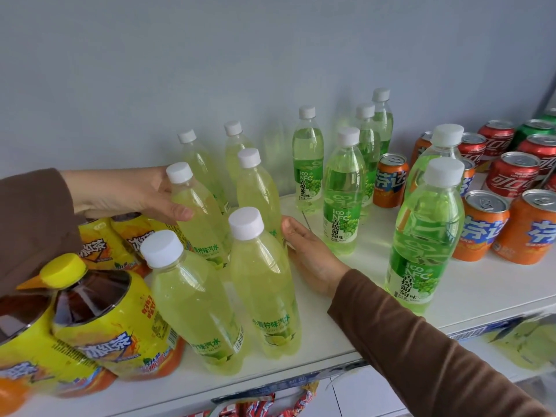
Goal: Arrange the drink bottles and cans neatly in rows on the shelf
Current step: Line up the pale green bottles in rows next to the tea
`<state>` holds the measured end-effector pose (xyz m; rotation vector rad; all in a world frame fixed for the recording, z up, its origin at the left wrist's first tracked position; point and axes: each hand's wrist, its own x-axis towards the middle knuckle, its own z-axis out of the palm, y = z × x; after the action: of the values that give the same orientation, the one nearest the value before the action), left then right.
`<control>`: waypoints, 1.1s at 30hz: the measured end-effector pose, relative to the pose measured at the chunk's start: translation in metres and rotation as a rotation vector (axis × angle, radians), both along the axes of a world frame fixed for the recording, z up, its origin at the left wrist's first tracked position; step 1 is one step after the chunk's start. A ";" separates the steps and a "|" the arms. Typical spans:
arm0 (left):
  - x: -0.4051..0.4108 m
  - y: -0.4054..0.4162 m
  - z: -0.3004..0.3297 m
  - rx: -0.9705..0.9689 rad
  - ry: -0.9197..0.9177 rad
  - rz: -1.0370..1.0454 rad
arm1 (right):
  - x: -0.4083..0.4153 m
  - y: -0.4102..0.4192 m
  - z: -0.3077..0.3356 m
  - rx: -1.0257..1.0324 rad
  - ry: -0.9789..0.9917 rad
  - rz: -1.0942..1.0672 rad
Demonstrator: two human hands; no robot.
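Several pale yellow lime soda bottles with white caps stand in two columns on the white shelf point(346, 323). My left hand point(141, 194) reaches in from the left and grips the middle bottle of the left column point(200, 221), thumb on its front. My right hand point(310, 257) is flat and open, its palm against the right side of the front right lime bottle point(266, 293). Green grape soda bottles point(343, 203) stand loosely to the right, the nearest one point(421, 245) close to the shelf edge.
Large yellow-labelled iced tea bottles point(102, 317) crowd the left end. Orange cans point(483, 227), red cans point(511, 176) and green cans point(532, 130) fill the right end. A grey wall backs the shelf. Red snack packets point(261, 409) hang below the front edge.
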<state>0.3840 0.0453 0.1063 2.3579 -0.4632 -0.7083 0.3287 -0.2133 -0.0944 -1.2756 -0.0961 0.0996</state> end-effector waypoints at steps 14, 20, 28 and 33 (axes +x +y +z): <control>0.049 0.001 0.026 -0.087 -0.411 0.211 | 0.057 0.008 0.058 -0.030 -0.113 -0.159; 0.085 -0.002 0.005 0.025 -0.411 0.377 | 0.094 0.018 0.049 -0.052 -0.020 -0.143; 0.117 -0.003 -0.009 -0.018 -0.151 0.242 | 0.106 0.015 0.041 -0.138 -0.007 -0.088; 0.120 -0.003 -0.013 -0.035 -0.150 0.204 | 0.109 0.017 0.053 -0.122 -0.002 -0.067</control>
<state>0.5039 0.0422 0.0937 2.3921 -0.2898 -0.4279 0.4381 -0.1965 -0.0419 -1.3997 -0.0499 0.0474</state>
